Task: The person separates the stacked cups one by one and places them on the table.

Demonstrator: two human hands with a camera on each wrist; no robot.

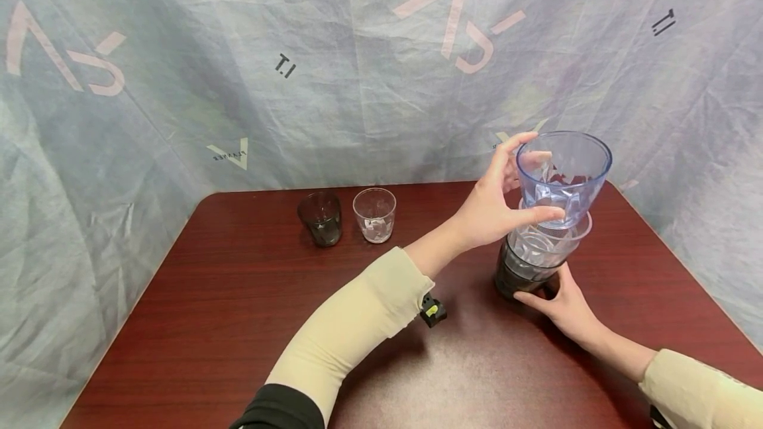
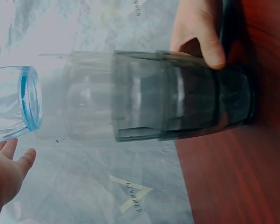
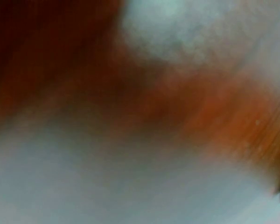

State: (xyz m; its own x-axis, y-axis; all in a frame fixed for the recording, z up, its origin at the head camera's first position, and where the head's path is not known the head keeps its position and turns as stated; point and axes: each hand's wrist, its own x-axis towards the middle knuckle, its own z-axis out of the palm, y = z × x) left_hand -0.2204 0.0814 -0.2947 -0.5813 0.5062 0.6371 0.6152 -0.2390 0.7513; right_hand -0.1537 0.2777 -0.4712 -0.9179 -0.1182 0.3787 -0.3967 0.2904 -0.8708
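Over at the right of the table, my left hand [image 1: 491, 207] grips a blue see-through cup [image 1: 587, 181] between thumb and fingers. The blue cup is upright, right at the mouth of a clear cup [image 2: 91, 98]. That clear cup tops a stack whose lower part is smoky dark cups [image 2: 186, 93], nested in one another. My right hand [image 1: 566, 306] holds the stack low down, its thumb [image 2: 212, 51] lying along the dark side near the table; its other fingers are mostly hidden behind. The right wrist view is a blur.
Farther left stand a dark cup [image 1: 322, 220] and a clear cup [image 1: 375, 217], side by side near the back of the reddish-brown table [image 1: 238, 296]. A printed grey curtain [image 1: 334, 98] hangs behind the table's back edge.
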